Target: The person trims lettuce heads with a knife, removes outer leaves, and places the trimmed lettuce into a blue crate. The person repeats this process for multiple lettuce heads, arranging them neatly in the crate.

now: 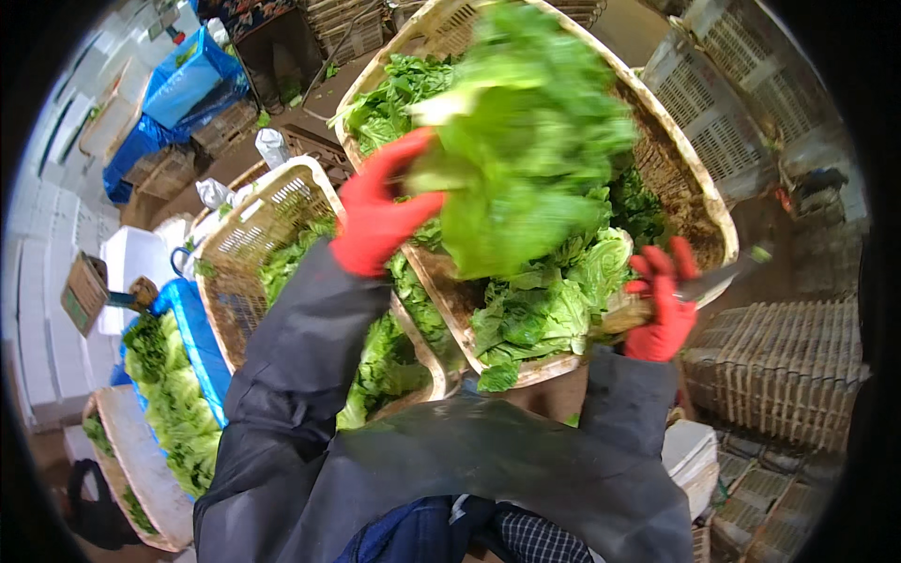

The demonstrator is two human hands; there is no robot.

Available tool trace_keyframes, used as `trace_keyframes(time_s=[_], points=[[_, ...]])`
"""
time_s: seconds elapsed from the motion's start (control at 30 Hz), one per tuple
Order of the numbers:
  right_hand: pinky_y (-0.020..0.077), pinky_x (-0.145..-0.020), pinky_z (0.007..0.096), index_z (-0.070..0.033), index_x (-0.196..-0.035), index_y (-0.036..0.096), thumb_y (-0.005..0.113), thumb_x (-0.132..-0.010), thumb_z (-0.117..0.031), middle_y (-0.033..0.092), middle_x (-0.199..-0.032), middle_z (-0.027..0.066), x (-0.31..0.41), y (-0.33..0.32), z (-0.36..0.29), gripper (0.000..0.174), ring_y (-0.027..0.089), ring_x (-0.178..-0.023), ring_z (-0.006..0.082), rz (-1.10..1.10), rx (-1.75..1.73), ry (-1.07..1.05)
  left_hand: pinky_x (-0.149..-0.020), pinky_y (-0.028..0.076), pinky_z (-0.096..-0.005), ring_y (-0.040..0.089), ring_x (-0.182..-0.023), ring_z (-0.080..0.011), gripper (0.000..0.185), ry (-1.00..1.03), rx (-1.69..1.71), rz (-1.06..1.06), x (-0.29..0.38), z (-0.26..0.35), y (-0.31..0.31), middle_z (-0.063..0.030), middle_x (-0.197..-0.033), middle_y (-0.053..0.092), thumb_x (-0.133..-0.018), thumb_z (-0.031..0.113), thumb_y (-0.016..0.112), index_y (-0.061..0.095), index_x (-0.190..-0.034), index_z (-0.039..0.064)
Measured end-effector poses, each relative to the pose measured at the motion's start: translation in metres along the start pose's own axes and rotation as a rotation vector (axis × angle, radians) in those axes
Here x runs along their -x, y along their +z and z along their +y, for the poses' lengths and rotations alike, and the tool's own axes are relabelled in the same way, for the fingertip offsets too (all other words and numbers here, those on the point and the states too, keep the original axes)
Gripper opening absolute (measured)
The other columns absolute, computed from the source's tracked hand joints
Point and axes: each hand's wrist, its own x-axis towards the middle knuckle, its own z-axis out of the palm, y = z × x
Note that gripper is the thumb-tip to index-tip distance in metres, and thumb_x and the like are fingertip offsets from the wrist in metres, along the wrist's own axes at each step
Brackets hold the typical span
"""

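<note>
My left hand [387,204], in a red glove, grips a head of leafy lettuce [528,155] near its pale base. The lettuce is blurred and held above a large, dirty white plastic crate [683,148]. More lettuce heads [563,302] lie in that crate below it. Over the crate's near right corner, my right hand [665,302], also red-gloved, holds a knife [714,281] with its blade pointing right. The knife's handle is mostly hidden in the fingers.
Left of the big crate stands a slotted crate [229,260] with leaves inside. Further left, lettuce fills a blue-lined container [186,352], near white foam boxes [42,302]. Stacked plastic crates [774,373] stand at right. A blue plastic liner [186,77] shows at upper left.
</note>
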Motion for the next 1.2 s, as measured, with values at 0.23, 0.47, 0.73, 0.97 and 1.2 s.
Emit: trace_keyframes(time_s=[0.23, 0.47, 0.73, 0.97, 1.2], points=[[0.0521, -0.068, 0.0285, -0.001, -0.134, 0.04, 0.055, -0.088, -0.01, 0.06, -0.115, 0.0175, -0.035, -0.029, -0.027, 0.049, 0.063, -0.097, 0.0268, -0.258, 0.119, -0.177, -0.106, 0.033, -0.0347, 0.039, -0.13, -0.0248, 0.06, -0.077, 0.025, -0.052, -0.025, -0.096, 0.04, -0.0153, -0.141, 0.039, -0.08, 0.014, 0.068, 0.044, -0.134, 0.009], [0.0509, -0.07, 0.0284, -0.002, -0.134, 0.041, 0.06, -0.086, -0.017, 0.059, -0.118, 0.0165, -0.071, -0.029, 0.019, 0.054, 0.063, -0.096, 0.0237, -0.239, 0.13, 0.096, -0.105, 0.034, -0.0385, 0.04, -0.127, -0.0368, 0.069, -0.163, -0.775, -0.353, -0.045, -0.218, 0.044, -0.0217, -0.139, 0.039, -0.08, 0.026, 0.066, 0.035, -0.139, 0.008], [0.0513, -0.072, 0.0308, 0.003, -0.133, 0.042, 0.059, -0.085, -0.006, 0.059, -0.114, 0.0201, -0.061, -0.03, 0.012, 0.052, 0.063, -0.098, 0.0275, -0.299, 0.152, 0.189, -0.098, 0.038, -0.0532, 0.042, -0.123, -0.0412, 0.08, 0.254, -1.469, -0.947, 0.007, -0.212, -0.017, -0.0176, -0.146, 0.028, -0.073, 0.014, 0.063, 0.026, -0.144, 0.02], [0.0515, -0.07, 0.0323, 0.004, -0.131, 0.042, 0.053, -0.086, -0.001, 0.06, -0.112, 0.0218, -0.06, -0.028, 0.01, 0.047, 0.063, -0.096, 0.03, -0.328, 0.145, 0.173, -0.086, 0.049, -0.035, 0.062, -0.097, -0.0288, 0.042, -0.328, -1.121, -0.359, -0.094, -0.138, -0.062, -0.013, -0.105, 0.064, -0.072, -0.003, 0.053, 0.062, -0.11, 0.012], [0.0511, -0.069, 0.0324, 0.003, -0.132, 0.041, 0.057, -0.085, -0.005, 0.06, -0.111, 0.0217, -0.059, -0.028, 0.011, 0.05, 0.064, -0.095, 0.0296, -0.271, 0.216, 0.199, -0.084, 0.045, -0.0264, 0.055, -0.099, -0.0152, 0.051, 0.039, -0.157, -0.049, -0.183, -0.104, -0.014, -0.0086, -0.114, 0.06, -0.074, -0.004, 0.058, 0.053, -0.125, 0.004]])
